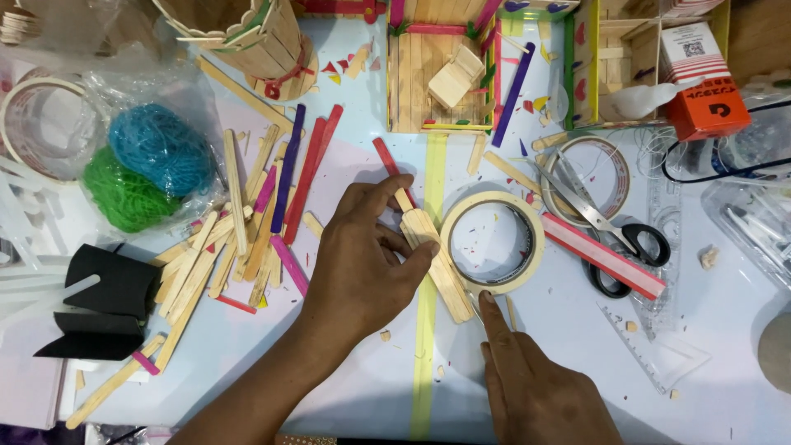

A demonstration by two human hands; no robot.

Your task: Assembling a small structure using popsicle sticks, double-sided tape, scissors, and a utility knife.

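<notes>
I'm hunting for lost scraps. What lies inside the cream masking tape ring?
Inside the cream masking tape ring only pale tabletop with tiny coloured flecks shows; whatever lies beneath its band is hidden.

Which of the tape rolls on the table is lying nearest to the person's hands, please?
The cream masking tape roll in the middle, right beside the wooden sticks under the left hand, with the right hand just below. The other rolls lie farther off.

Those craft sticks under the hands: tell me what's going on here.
A person is working at a cluttered craft table. The left hand presses on a small bundle of plain wooden sticks lying beside a roll of masking tape. The right hand points one finger at the bundle's lower end. Loose sticks, scissors and yarn lie around.
</notes>
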